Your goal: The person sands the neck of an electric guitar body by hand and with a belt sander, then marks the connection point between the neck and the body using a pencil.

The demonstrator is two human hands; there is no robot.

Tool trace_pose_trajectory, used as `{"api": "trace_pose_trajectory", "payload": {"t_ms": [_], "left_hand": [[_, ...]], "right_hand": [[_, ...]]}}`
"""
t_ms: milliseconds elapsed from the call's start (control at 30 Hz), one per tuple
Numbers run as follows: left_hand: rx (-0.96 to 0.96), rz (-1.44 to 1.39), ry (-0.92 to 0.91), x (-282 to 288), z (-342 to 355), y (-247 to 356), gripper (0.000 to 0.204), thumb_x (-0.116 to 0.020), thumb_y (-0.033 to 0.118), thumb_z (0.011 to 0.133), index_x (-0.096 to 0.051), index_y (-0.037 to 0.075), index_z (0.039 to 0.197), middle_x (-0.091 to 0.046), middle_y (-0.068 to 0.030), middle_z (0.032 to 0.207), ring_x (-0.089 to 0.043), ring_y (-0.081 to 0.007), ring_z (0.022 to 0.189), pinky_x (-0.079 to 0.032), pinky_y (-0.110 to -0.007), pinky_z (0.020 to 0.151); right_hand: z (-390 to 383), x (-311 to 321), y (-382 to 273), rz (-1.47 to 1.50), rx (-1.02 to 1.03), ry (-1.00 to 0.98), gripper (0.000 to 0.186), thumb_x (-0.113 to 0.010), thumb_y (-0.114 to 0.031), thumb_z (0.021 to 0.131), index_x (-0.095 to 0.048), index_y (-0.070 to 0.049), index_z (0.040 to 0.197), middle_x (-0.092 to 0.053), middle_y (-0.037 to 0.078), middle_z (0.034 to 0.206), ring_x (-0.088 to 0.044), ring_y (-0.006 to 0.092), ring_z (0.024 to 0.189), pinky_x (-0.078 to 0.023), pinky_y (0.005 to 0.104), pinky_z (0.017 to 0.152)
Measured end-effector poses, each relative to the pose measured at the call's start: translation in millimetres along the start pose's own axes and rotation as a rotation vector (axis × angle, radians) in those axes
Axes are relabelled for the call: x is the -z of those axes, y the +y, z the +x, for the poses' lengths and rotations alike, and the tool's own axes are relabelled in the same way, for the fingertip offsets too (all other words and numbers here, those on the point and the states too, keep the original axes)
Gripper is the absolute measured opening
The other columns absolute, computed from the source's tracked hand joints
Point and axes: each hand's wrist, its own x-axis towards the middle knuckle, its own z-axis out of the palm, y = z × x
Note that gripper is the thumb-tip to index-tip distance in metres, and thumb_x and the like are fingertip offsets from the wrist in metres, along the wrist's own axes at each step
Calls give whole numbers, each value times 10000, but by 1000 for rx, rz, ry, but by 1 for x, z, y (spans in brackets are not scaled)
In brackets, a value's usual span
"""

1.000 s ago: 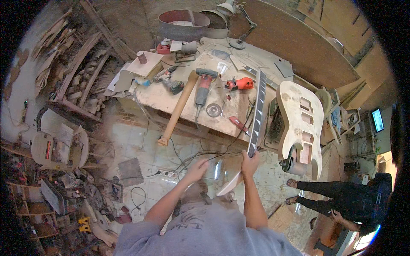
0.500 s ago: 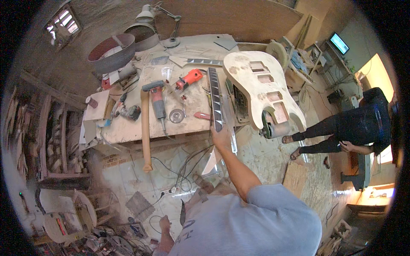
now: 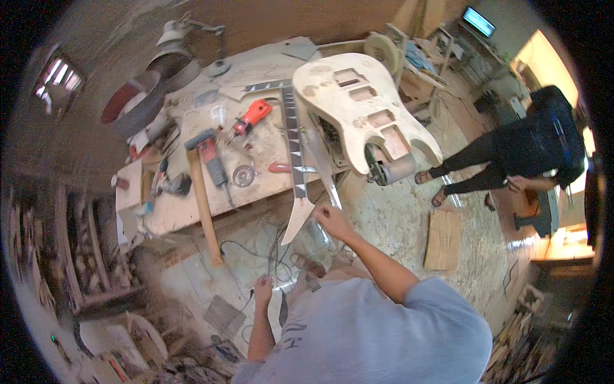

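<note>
Saw guitar neck (image 3: 293, 137) lying along workbench (image 3: 265, 137), just left of pale guitar body (image 3: 358, 115) | Noted slim dark fretboard (image 3: 290, 112), light triangular inlays (image 3: 295, 147), bare pale pointed headstock (image 3: 298, 221) jutting past front edge | Found right hand (image 3: 334, 222) beside headstock with fingers curled, apparently released | Found left hand (image 3: 263, 290) hanging low with fingers bent; could not tell whether grasping anything

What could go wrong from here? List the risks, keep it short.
The headstock of the guitar neck juts past the front edge of the bench beside the right hand; a bump might knock it down. The long wooden piece overhangs too and could be brushed off. Dark cables lie looped on the floor near the shoes, a possible trip hazard.
</note>
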Motion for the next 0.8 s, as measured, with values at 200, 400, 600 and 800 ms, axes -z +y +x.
{"api": "trace_pose_trajectory", "payload": {"t_ms": [200,400,600,800], "left_hand": [[75,347,-355,-14,29,-15,472,-639,384,947,-710,-69,1061,-742,-155,941,-703,-221,786,-578,-343,711],[24,593,-502,-71,48,59,453,-642,437,945,-725,12,814,-637,-54,604,-621,-182,598,-507,-360,637],[-171,786,-810,-186,-13,200,361,-620,294,972,-590,35,1221,-704,-170,1132,-683,-303,1008,-532,-460,845],[-899,911,-759,-270,-88,253,516,-661,198,935,-423,60,1372,-682,-173,1098,-677,-327,945,-526,-559,857]], "right_hand": [[-108,91,-25,81,-303,115,352,-621,-327,962,-682,-8,827,-645,55,674,-608,144,644,-486,339,621],[-115,139,-20,64,-9,243,353,-564,-361,990,-690,-40,914,-704,124,865,-649,229,790,-499,391,717],[-155,195,21,183,-98,254,419,-556,-409,997,-693,-34,874,-702,116,810,-656,232,785,-498,396,731],[-192,291,82,267,-121,503,386,-577,-387,989,-727,-32,964,-728,111,867,-674,229,833,-514,380,774]]}}
